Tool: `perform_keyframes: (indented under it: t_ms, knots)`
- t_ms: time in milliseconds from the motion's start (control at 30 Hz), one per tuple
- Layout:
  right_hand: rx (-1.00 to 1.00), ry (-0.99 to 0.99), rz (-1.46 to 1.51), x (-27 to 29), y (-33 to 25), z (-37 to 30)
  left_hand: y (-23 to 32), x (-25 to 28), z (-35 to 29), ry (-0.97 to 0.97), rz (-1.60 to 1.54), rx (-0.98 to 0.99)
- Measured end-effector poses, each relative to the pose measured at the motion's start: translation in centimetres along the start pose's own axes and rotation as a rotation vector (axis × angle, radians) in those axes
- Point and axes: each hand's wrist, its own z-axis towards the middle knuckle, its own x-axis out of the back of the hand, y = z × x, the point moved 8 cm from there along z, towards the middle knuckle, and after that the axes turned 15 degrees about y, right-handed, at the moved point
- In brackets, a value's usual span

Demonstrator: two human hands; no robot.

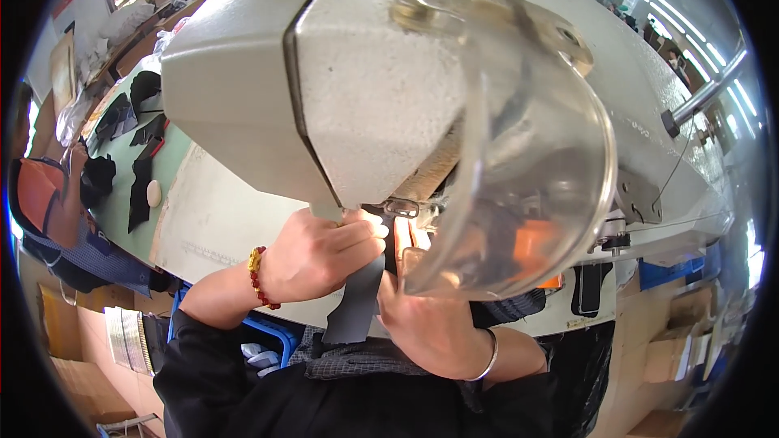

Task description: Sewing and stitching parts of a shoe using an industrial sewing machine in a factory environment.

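A large pale sewing machine head (373,73) fills the upper middle, and a clear curved plastic guard (544,138) hangs from its front. Beneath it, close to the small metal parts at the needle area (403,208), my left hand (316,250) is closed, pinching a dark grey fabric strip (355,304). The strip's loose end drapes down toward me. My right hand (426,320) lies just right of the strip, its fingers stretched forward under the machine head. Part of those fingers is hidden behind the guard's edge, and the needle itself cannot be made out.
On the left a person (69,219) sits at a green table (166,174) with black cut pieces (139,195) and a white oval object (154,193). A black phone-like object (590,288) lies at right. A blue crate (276,337) stands below; cardboard boxes (673,349) are on the right floor.
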Motion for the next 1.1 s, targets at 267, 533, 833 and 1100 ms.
perform_keyframes:
  t_ms: [267,533,833,1100]
  knots:
    - [0.136,0.175,-0.050,0.5,0.1,1.1,-0.6,0.1,0.3,-0.011,0.043,0.048]
    - [0.007,0.233,-0.180,2.4,-0.6,0.4,-3.0,-0.6,-3.1,0.134,-0.141,0.467]
    - [0.059,0.245,-0.143,2.2,-1.3,-0.3,1.1,-9.1,-11.1,0.302,-1.127,1.443]
    - [0.199,0.264,-0.394,0.8,-1.7,-0.5,1.6,-12.6,-7.0,0.215,-2.114,1.338]
